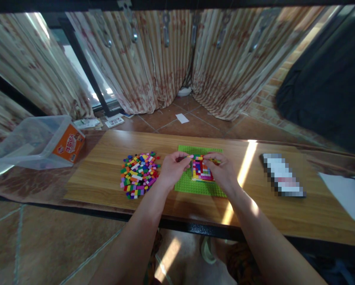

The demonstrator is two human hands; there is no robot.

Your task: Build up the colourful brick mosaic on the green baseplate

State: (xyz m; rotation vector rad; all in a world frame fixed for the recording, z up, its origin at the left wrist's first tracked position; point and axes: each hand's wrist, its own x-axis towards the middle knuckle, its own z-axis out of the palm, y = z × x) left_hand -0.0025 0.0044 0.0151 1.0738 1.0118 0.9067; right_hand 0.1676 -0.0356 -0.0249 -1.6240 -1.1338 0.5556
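one multicolored brick build is set on a green baseplate. a pink piece is pinched by the left hand; whether the right hand is gripping cannot be told.

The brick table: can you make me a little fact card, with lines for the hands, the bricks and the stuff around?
Build: low, many-coloured toy-brick build on a green studded baseplate
Left hand: fingertips pinching a pink brick by the build's far left corner
Right hand: fingers at the build's right side; can't tell if gripping a brick
Loose bricks: mixed-colour pile left of the baseplate
Surface: wooden tabletop
Far left: clear plastic bin, orange label
Right: blurred flat object, then white paper
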